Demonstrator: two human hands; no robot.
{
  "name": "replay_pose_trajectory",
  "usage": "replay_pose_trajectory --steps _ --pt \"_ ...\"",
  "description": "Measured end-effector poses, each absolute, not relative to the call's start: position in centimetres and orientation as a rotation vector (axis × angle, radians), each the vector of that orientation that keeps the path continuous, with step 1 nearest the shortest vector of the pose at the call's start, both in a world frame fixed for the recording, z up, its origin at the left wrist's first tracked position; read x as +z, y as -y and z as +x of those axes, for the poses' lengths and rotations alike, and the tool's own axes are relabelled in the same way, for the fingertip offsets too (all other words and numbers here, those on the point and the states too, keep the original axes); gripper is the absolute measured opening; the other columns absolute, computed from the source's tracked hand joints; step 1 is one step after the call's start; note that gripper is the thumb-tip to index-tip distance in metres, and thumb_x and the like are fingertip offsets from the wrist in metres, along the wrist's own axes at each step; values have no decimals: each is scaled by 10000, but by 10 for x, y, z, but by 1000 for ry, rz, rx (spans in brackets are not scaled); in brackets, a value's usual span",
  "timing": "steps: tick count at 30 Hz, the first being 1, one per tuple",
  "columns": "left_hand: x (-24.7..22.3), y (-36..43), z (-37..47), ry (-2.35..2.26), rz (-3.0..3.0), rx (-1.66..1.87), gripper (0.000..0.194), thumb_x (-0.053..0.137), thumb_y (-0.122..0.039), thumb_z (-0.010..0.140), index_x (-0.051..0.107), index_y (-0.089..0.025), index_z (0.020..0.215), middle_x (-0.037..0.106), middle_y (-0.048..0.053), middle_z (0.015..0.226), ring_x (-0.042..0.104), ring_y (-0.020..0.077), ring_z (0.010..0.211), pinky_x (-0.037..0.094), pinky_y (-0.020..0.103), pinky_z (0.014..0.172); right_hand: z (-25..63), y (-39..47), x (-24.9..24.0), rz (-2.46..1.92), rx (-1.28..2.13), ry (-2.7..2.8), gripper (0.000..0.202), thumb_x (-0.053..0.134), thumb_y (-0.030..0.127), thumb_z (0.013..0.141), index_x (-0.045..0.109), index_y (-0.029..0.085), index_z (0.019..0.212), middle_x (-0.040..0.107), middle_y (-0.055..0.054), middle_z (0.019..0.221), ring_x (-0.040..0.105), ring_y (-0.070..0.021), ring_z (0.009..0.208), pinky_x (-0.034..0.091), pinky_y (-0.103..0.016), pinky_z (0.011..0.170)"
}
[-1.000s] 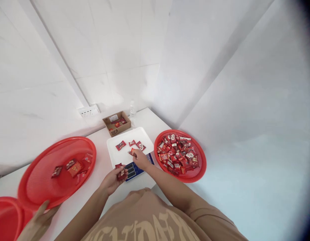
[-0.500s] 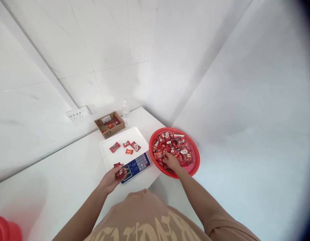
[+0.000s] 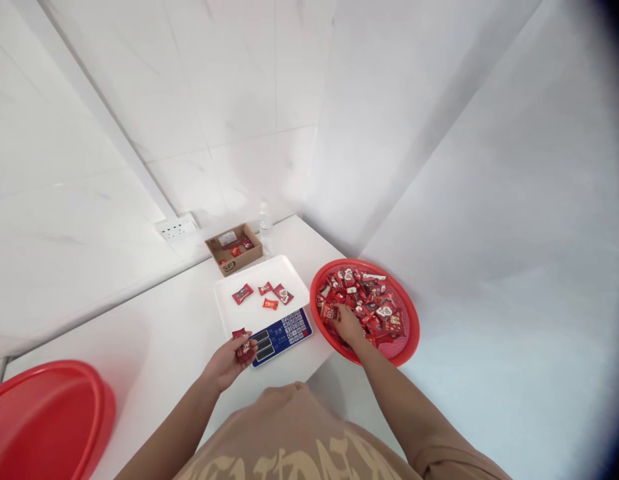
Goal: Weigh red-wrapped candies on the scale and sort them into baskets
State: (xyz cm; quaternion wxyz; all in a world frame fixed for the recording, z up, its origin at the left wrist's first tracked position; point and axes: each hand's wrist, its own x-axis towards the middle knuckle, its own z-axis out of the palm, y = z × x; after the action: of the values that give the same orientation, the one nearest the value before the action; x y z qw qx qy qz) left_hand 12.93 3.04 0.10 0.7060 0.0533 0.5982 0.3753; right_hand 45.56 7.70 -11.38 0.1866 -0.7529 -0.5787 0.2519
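Note:
My left hand point(image 3: 233, 363) is closed around a dark red wrapped snack packet point(image 3: 244, 347) with white lettering, just off the near left corner of a blue-and-white digital scale point(image 3: 298, 323). On the scale's white pan point(image 3: 254, 319) lie several red and orange wrapped sweets, among them a dark red one point(image 3: 243, 293) and an orange one point(image 3: 270, 304). My right hand point(image 3: 348, 325) reaches into a round red plastic basket point(image 3: 412, 337) heaped with red packets. Its fingers are closed at a red sweet packet point(image 3: 329, 311) near the basket's left side; the fingertips are partly hidden.
Behind the scale stands an open cardboard box point(image 3: 244, 261) with a few red packets inside. A clear plastic bottle point(image 3: 265, 219) is beside it near the wall. Another red basket point(image 3: 97, 407) sits at the lower left. A wall socket point(image 3: 177, 228) is above the white table point(image 3: 154, 327).
The view has swung left, bringing more of the left red basket into sight. My right fingers have closed on a packet in the basket. My left hand still holds its packet.

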Motion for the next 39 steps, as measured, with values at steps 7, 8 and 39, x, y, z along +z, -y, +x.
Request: replay_pose_trajectory --steps 7,8,39 --pt "2 -32 131 -1311 121 836 82 566 -140 814 569 -138 896 652 50 699 639 120 601 548 242 601 388 -96 -62 -1729 945 1524 470 589 255 707 521 213 1170 634 -50 1070 594 -198 940 439 -348 870" --pt "2 -32 132 -1306 126 829 88 564 -143 815 567 -141 903 652 47 698 639 119 597 547 241 597 371 -101 -56 -1687 1014 1575 476 614 232 679 538 210 1148 648 -40 1020 603 -192 889 447 -344 849" --pt "25 -30 158 -1054 826 527 376 730 -449 638 556 -164 813 628 26 802 597 134 741 472 251 633 331 -49 -6 -1188 1858 1184 396 674 548 633 566 172 696 541 48 552 475 -82 520 372 -225 542"
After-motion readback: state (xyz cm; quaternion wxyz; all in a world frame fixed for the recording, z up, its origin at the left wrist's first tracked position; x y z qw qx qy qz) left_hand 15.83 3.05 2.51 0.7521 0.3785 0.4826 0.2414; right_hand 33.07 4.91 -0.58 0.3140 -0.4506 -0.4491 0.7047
